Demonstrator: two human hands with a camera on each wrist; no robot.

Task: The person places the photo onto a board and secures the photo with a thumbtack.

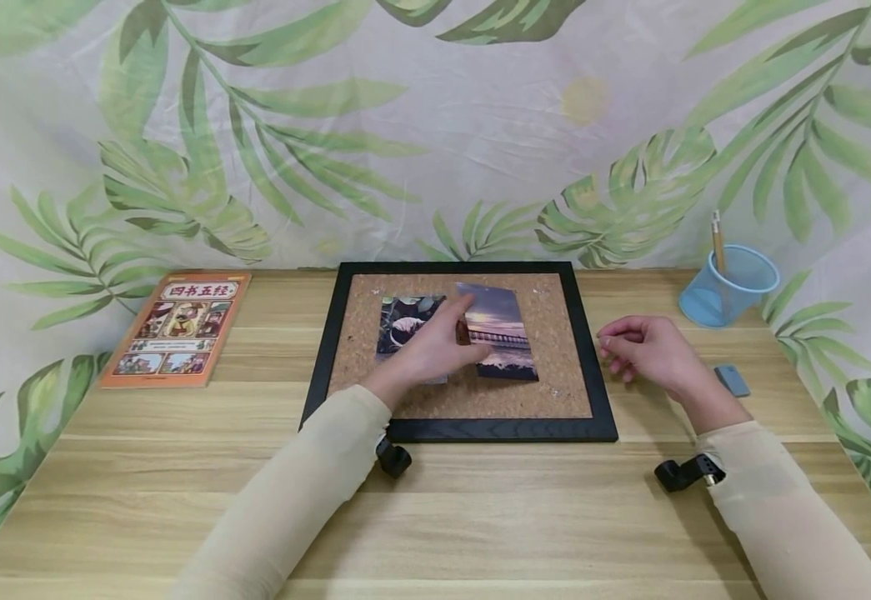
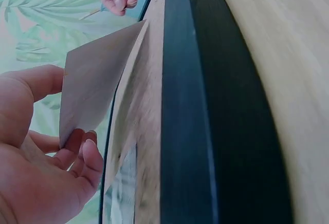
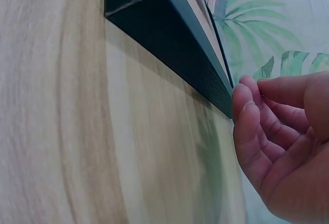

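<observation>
My left hand [image 1: 438, 346] grips a photo print [image 1: 497, 329] of a pier under a purple sunset sky, thumb and fingers at its edges. The print is tilted over a cork board [image 1: 563, 358], and its plain back shows in the left wrist view. Partly hidden under my left hand, another photo [image 1: 397, 321] with leaves and a pale shape lies on the cork. Beside the board's black frame [image 1: 593, 354], my right hand [image 1: 648, 350] has curled fingers, with thumb and forefinger tips together. Nothing shows between those tips.
Small clear specks, perhaps pins, sit near the cork's corners. An orange book [image 1: 176, 333] lies at the left of the wooden table [image 1: 480, 517]. At the right stand a blue mesh cup [image 1: 720, 292] holding a pencil [image 1: 718, 242] and a small blue-grey block [image 1: 732, 381].
</observation>
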